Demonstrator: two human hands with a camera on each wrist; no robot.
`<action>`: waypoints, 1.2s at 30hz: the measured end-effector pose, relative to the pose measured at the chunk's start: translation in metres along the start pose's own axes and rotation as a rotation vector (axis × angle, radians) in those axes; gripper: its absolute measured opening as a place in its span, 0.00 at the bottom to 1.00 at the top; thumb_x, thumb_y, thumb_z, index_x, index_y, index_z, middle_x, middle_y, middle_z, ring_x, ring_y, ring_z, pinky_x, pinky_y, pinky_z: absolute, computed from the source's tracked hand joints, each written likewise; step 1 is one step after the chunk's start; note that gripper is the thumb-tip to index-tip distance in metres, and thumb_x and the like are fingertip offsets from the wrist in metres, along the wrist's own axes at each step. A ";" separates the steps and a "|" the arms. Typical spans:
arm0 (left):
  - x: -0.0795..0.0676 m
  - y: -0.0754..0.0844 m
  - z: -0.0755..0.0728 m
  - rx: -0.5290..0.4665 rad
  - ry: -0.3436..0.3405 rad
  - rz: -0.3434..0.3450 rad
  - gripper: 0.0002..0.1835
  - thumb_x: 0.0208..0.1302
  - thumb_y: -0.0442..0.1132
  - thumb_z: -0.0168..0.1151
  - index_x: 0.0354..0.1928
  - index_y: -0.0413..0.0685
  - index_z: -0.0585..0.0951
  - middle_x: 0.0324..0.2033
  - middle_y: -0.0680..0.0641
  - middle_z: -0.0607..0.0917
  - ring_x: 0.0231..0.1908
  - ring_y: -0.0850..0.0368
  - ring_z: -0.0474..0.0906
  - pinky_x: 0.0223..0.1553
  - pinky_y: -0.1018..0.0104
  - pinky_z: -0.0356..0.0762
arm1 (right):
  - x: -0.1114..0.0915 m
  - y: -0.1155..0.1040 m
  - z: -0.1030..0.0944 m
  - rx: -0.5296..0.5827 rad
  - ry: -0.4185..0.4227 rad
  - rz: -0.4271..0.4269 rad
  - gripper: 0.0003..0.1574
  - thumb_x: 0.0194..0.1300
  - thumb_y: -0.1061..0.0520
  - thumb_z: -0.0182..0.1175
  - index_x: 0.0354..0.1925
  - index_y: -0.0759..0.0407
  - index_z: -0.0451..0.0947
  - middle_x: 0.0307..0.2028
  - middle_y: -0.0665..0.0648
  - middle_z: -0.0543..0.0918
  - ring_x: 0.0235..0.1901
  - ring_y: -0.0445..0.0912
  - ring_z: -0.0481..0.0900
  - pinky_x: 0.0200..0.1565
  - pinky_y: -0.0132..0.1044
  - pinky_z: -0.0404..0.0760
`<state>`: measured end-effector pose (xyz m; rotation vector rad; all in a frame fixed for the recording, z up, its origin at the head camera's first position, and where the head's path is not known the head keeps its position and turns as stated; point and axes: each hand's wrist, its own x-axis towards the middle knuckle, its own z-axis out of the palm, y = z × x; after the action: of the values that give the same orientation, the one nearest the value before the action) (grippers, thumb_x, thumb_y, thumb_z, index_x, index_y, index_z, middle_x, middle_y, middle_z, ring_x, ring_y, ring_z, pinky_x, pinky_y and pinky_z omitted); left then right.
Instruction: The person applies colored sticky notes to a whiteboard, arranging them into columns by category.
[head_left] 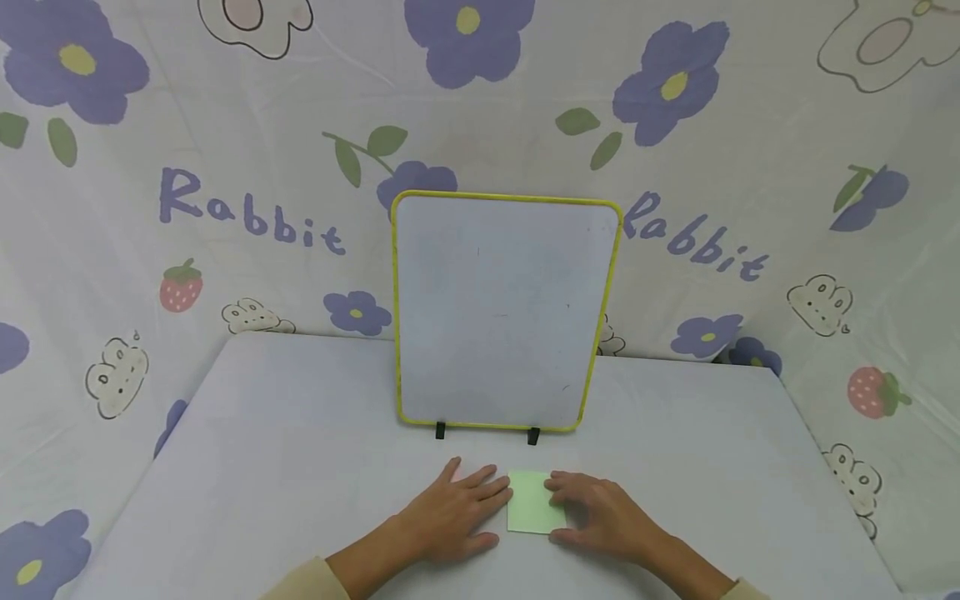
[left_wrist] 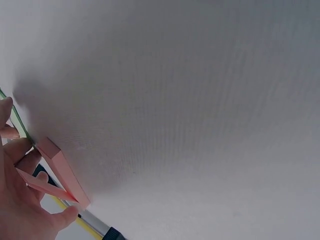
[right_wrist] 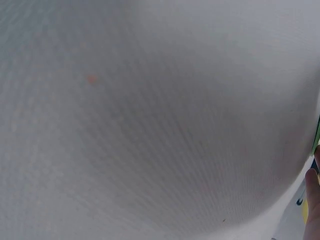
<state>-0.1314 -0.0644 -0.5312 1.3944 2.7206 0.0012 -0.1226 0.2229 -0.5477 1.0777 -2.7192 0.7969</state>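
Left hand point(head_left: 457, 517): spread over pink pad point(left_wrist: 65, 172), left of green pad point(head_left: 528, 504) | Right hand point(head_left: 600, 517): curled round green pad's right edge, likely steadying it

A wrinkly white sheet point(head_left: 517, 142) with big purple flowers point(head_left: 438, 42), red strawberries point(head_left: 181, 291) and dark-outlined bunnies point(head_left: 118, 379) hangs behind and beside the flat white worktop point(head_left: 300, 417).

On the table point(head_left: 262, 433) before me, a note pad point(head_left: 529, 504) lies between my left hand point(head_left: 452, 515) and my right hand point(head_left: 603, 518). A second note pad point(left_wrist: 66, 175) sits under my left hand. Behind both pads, the board point(head_left: 502, 317) stands on the table, with the curtain point(head_left: 300, 158) farther back.
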 end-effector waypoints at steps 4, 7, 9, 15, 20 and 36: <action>0.000 0.000 0.001 0.007 0.009 0.007 0.32 0.74 0.60 0.48 0.74 0.55 0.66 0.73 0.56 0.66 0.73 0.56 0.59 0.66 0.41 0.61 | 0.000 -0.001 -0.001 -0.011 -0.016 0.014 0.19 0.50 0.50 0.77 0.40 0.53 0.85 0.52 0.52 0.86 0.56 0.50 0.81 0.52 0.50 0.80; -0.001 0.000 0.001 0.002 0.019 0.012 0.32 0.74 0.60 0.48 0.74 0.55 0.67 0.72 0.55 0.66 0.73 0.56 0.59 0.66 0.41 0.61 | 0.000 -0.002 -0.003 -0.015 -0.037 0.033 0.21 0.49 0.48 0.77 0.41 0.54 0.85 0.52 0.52 0.85 0.56 0.50 0.81 0.53 0.50 0.79; -0.001 0.000 0.001 -0.006 0.022 0.012 0.32 0.74 0.60 0.48 0.74 0.55 0.67 0.72 0.55 0.66 0.73 0.56 0.59 0.66 0.41 0.61 | 0.001 -0.002 -0.003 -0.021 -0.050 0.047 0.23 0.49 0.46 0.78 0.41 0.54 0.85 0.53 0.52 0.85 0.57 0.51 0.80 0.54 0.50 0.79; 0.000 -0.001 0.002 -0.011 0.019 0.009 0.32 0.74 0.59 0.49 0.74 0.54 0.66 0.72 0.55 0.66 0.73 0.56 0.59 0.66 0.41 0.61 | 0.000 -0.003 -0.003 -0.035 -0.061 0.056 0.24 0.48 0.45 0.78 0.42 0.53 0.85 0.54 0.51 0.84 0.58 0.50 0.80 0.55 0.50 0.78; 0.001 -0.001 0.003 -0.015 0.018 0.011 0.32 0.74 0.59 0.49 0.74 0.55 0.67 0.72 0.55 0.66 0.73 0.56 0.59 0.66 0.41 0.61 | -0.001 -0.003 -0.001 -0.049 -0.079 0.066 0.22 0.51 0.44 0.76 0.42 0.52 0.85 0.54 0.51 0.84 0.58 0.49 0.80 0.56 0.50 0.78; 0.001 -0.002 0.002 -0.033 0.017 0.003 0.30 0.75 0.57 0.48 0.74 0.56 0.67 0.72 0.56 0.67 0.72 0.56 0.60 0.66 0.41 0.62 | 0.002 -0.002 -0.002 -0.049 -0.005 -0.002 0.10 0.59 0.52 0.71 0.39 0.52 0.86 0.51 0.51 0.86 0.54 0.49 0.83 0.53 0.51 0.80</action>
<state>-0.1332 -0.0645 -0.5330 1.3964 2.7197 0.0580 -0.1228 0.2219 -0.5451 1.0733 -2.7264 0.7238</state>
